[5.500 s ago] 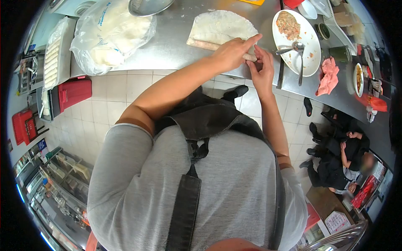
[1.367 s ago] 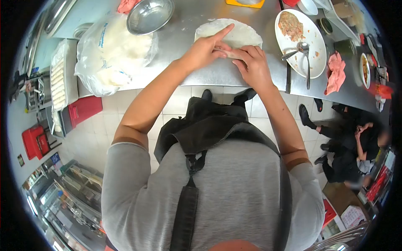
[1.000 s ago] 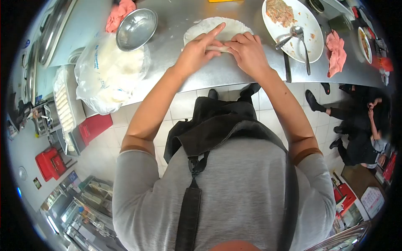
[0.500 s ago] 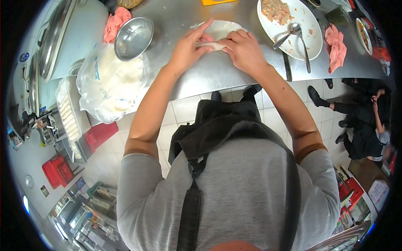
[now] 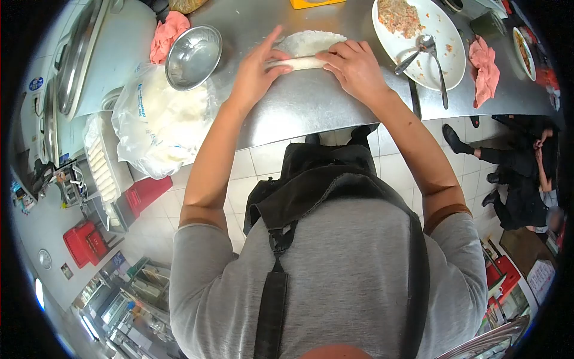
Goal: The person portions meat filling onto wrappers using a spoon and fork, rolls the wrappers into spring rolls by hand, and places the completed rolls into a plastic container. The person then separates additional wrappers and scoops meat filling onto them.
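Note:
A pale, partly rolled spring roll (image 5: 302,63) lies crosswise on the steel counter, its unrolled round wrapper (image 5: 312,42) spreading flat beyond it. My left hand (image 5: 257,70) pinches the roll's left end between thumb and fingers, the index finger pointing up and away. At the other end, my right hand (image 5: 357,67) has its curled fingers and thumb closed on the roll. To the right of that hand stands a white oval plate (image 5: 439,69) with minced filling (image 5: 400,19), a spoon (image 5: 426,42) and a second utensil.
Left on the counter (image 5: 287,107) are a metal bowl (image 5: 193,58), a plastic bag of white wrappers (image 5: 164,119) and a pink cloth (image 5: 169,36). A tray of finished rolls (image 5: 103,167) stands beyond the bag. Another pink cloth (image 5: 483,70) lies right; people in dark clothes (image 5: 520,167) sit there.
My hands have moved slightly apart along the roll, exposing more of its middle. The roll and more of the flat wrapper now show between them.

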Demonstrator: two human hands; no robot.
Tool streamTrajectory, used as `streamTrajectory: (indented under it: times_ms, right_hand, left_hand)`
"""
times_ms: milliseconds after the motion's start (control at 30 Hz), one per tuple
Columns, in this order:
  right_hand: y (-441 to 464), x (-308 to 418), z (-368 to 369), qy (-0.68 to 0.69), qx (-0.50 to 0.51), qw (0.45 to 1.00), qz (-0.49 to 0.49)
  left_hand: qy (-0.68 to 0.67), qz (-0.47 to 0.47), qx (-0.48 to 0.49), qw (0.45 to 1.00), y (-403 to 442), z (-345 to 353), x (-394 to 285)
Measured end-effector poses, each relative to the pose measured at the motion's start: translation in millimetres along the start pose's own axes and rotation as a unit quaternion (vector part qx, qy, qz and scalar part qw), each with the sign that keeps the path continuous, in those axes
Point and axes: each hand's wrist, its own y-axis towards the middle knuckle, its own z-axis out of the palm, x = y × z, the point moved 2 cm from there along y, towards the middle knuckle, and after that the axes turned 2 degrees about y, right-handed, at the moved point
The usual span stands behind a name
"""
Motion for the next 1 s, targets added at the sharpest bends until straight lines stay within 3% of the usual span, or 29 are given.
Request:
streamTrajectory:
  times_ms: [67, 200, 267, 400, 500, 567, 600, 667, 733, 767, 833, 933, 1000]
  right_hand:
    - [2, -1, 0, -0.004, 0.005, 1.000, 0.005]
    - [9, -5, 0, 0.010, 0.027, 0.999, 0.030]
    - [11, -7, 3, 0.012, 0.031, 0.999, 0.038]
    - [13, -12, 12, 0.039, 0.000, 0.997, 0.064]
    - [18, -16, 13, 0.043, 0.010, 0.994, 0.097]
    - [25, -19, 11, 0.032, 0.037, 0.993, 0.111]
    - [29, -19, 10, 0.007, 0.054, 0.990, 0.132]
    - [37, -20, 13, -0.018, 0.071, 0.986, 0.153]
    - [43, -22, 17, -0.057, 0.089, 0.978, 0.178]
    - [42, -24, 19, -0.056, 0.089, 0.978, 0.178]
    - [43, -22, 20, 0.024, -0.011, 0.995, 0.101]
    - [33, -12, 17, 0.070, 0.007, 0.997, 0.041]
    - [32, -14, 20, 0.055, -0.001, 0.998, 0.041]
  left_hand:
    - [-0.033, -0.012, -0.042, 0.999, -11, -4, 12]
    - [-0.053, -0.078, -0.033, 0.995, -10, -13, 22]
    - [-0.125, -0.103, -0.038, 0.986, -6, -16, 24]
    - [-0.154, -0.097, -0.039, 0.982, -4, -15, 32]
    - [-0.061, -0.082, -0.058, 0.993, 0, -17, 38]
    - [0.155, -0.015, -0.074, 0.985, 6, -19, 30]
    - [0.155, -0.014, -0.073, 0.985, 10, -17, 24]
    - [0.088, 0.056, -0.088, 0.991, 16, -5, 4]
    - [0.048, 0.062, -0.058, 0.995, 17, 3, -6]
    - [0.012, 0.020, -0.036, 0.999, 19, 8, -3]
    - [-0.022, -0.020, -0.013, 0.999, 23, 8, 1]
    - [-0.054, -0.036, -0.003, 0.998, 32, 2, 5]
    - [-0.104, -0.096, 0.044, 0.989, 41, -2, 10]
